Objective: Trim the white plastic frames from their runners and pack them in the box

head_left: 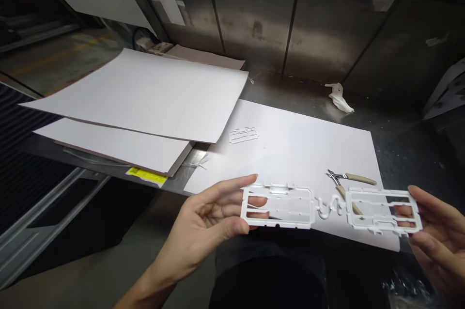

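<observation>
My left hand [214,222] grips the outer end of a white plastic frame [308,207], thumb in front and fingers behind. A second white plastic frame [385,190] is pinched at its far right end by my right hand [432,222]. A curved white runner [323,208] joins the two frames in the middle, and both are held level above the near edge of the bench. Behind the right frame lie side cutters [359,178] with beige handles, jaws apart, partly hidden by it. Another white plastic frame [243,135] lies flat on the white sheet farther back.
A white sheet [290,139] covers part of the dark metal bench [399,154]. Large white boards [145,96] are stacked at the left, overhanging the edge near a yellow label [147,175]. A crumpled white scrap [339,98] lies by the metal back wall [254,18].
</observation>
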A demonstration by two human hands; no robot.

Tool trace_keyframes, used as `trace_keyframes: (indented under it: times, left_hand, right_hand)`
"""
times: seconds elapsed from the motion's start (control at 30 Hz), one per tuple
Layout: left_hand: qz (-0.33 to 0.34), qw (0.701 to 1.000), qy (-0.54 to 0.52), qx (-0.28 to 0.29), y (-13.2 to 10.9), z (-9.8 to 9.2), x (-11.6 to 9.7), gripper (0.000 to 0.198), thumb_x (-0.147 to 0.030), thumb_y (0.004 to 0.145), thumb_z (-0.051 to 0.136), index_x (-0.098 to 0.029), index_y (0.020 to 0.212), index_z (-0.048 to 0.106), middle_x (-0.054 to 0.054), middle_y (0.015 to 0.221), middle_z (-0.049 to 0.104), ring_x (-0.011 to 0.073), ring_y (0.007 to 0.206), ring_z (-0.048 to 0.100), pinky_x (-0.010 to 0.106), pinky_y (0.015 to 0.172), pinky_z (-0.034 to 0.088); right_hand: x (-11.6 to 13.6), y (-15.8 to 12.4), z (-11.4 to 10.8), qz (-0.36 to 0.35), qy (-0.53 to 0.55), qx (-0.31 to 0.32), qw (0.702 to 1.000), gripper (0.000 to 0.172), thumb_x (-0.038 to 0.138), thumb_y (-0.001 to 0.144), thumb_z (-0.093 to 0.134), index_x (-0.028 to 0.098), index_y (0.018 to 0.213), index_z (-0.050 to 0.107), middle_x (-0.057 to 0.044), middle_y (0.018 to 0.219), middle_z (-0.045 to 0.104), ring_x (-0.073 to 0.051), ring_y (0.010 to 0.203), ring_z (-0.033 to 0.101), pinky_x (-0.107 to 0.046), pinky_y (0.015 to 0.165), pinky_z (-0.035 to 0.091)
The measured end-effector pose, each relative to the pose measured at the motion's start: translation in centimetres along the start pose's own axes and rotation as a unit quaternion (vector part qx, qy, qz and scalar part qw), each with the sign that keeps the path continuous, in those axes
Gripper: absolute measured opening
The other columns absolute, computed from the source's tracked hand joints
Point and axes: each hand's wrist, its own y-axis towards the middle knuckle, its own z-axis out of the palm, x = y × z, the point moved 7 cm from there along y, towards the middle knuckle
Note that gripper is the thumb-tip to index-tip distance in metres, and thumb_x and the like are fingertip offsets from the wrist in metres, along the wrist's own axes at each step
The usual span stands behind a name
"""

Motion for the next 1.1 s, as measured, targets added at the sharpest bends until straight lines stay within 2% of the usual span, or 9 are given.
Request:
trace_keyframes:
  times: [0.07, 0.2, 0.3, 0.4, 0.53, 0.7, 0.87, 1.03, 1.1]
  left_hand:
    - [0.002, 1.000, 0.018, 0.022, 0.1, 0.0, 0.4, 0.044, -0.032, 0.080, 0.091, -0.038, 0.121, 0.077, 0.003, 0.099, 0.075, 0.0164, 0.087, 0.075, 0.017, 0.082, 0.062]
    - [-0.021, 0.997, 0.051, -0.048, 0.4, -0.5, 1.5, 0.054, -0.041, 0.079, 0.092, -0.027, 0.128, 0.075, 0.007, 0.106, 0.074, 0.0156, 0.089, 0.074, 0.016, 0.082, 0.061]
    - [-0.044, 0.998, 0.034, 0.002, 1.0, 1.1, 2.4, 0.058, -0.043, 0.084, 0.087, -0.019, 0.133, 0.070, 0.008, 0.109, 0.073, 0.0133, 0.084, 0.072, 0.016, 0.079, 0.061]
    - [-0.050, 0.996, 0.055, 0.043, 2.1, 2.2, 3.1, 0.055, -0.049, 0.092, 0.078, -0.008, 0.127, 0.066, 0.008, 0.084, 0.072, 0.0095, 0.068, 0.068, 0.011, 0.071, 0.057]
    - [-0.006, 0.990, 0.125, 0.061, 3.7, 2.8, 3.0, 0.053, -0.059, 0.097, 0.069, -0.007, 0.109, 0.067, 0.013, 0.089, 0.072, 0.0157, 0.074, 0.072, 0.018, 0.069, 0.061]
    - [0.056, 0.980, 0.189, 0.028, 3.6, 2.5, 2.0, 0.047, -0.059, 0.099, 0.065, -0.013, 0.109, 0.068, 0.005, 0.078, 0.069, 0.0127, 0.078, 0.071, 0.014, 0.076, 0.058]
    - [0.082, 0.963, 0.250, -0.067, 2.9, 1.2, 1.1, 0.040, -0.059, 0.099, 0.064, -0.020, 0.109, 0.069, 0.001, 0.084, 0.070, 0.0107, 0.085, 0.069, 0.011, 0.083, 0.052]
    - [0.109, 0.948, 0.295, -0.044, 3.4, 0.7, 0.6, 0.042, -0.063, 0.094, 0.067, -0.022, 0.097, 0.072, 0.002, 0.105, 0.068, 0.0108, 0.090, 0.066, 0.012, 0.084, 0.052]
    - [0.099, 0.947, 0.302, -0.040, 3.7, 0.3, 0.6, 0.040, -0.060, 0.096, 0.064, -0.021, 0.088, 0.067, 0.001, 0.099, 0.064, 0.0109, 0.087, 0.060, 0.014, 0.084, 0.046]
  right_hand:
    - [1.0, -0.1, 0.5, -0.007, 0.010, 0.016, 1.000, 0.076, 0.028, 0.069, 0.092, 0.035, 0.141, 0.070, -0.017, 0.111, 0.071, -0.039, 0.095, 0.073, -0.040, 0.074, 0.067]
    - [3.1, 0.0, 1.5, -0.038, -0.003, 0.041, 0.998, 0.065, 0.028, 0.072, 0.092, 0.038, 0.134, 0.074, -0.011, 0.102, 0.073, -0.028, 0.085, 0.075, -0.024, 0.075, 0.064]
    - [4.2, 0.4, 1.7, -0.105, -0.052, 0.048, 0.992, 0.042, 0.023, 0.080, 0.087, 0.031, 0.121, 0.081, -0.015, 0.102, 0.072, -0.026, 0.088, 0.075, -0.022, 0.080, 0.063]
    - [5.1, 0.7, 1.5, -0.180, -0.121, 0.019, 0.976, 0.022, 0.014, 0.089, 0.079, 0.024, 0.108, 0.082, -0.015, 0.104, 0.069, -0.021, 0.092, 0.072, -0.020, 0.081, 0.061]
    - [5.7, 0.6, 1.6, -0.196, -0.129, 0.028, 0.972, 0.026, 0.011, 0.095, 0.073, 0.028, 0.113, 0.080, -0.008, 0.088, 0.065, -0.017, 0.073, 0.065, -0.024, 0.067, 0.057]
    - [7.4, -0.2, 1.6, -0.236, -0.142, 0.050, 0.960, 0.034, 0.002, 0.092, 0.072, 0.024, 0.116, 0.081, -0.010, 0.092, 0.066, -0.021, 0.081, 0.062, -0.034, 0.067, 0.048]
    - [9.3, -0.9, 2.5, -0.301, -0.167, 0.061, 0.937, 0.032, 0.006, 0.093, 0.076, 0.027, 0.117, 0.081, -0.007, 0.095, 0.061, -0.017, 0.085, 0.059, -0.030, 0.069, 0.045]
    - [10.4, -0.9, 3.9, -0.309, -0.163, 0.060, 0.935, 0.028, 0.008, 0.095, 0.076, 0.027, 0.114, 0.080, -0.005, 0.103, 0.064, -0.015, 0.095, 0.063, -0.028, 0.080, 0.051]
    - [10.5, -0.8, 4.3, -0.293, -0.158, 0.056, 0.941, 0.023, 0.008, 0.096, 0.075, 0.025, 0.111, 0.079, -0.003, 0.098, 0.067, -0.012, 0.090, 0.063, -0.023, 0.078, 0.052]
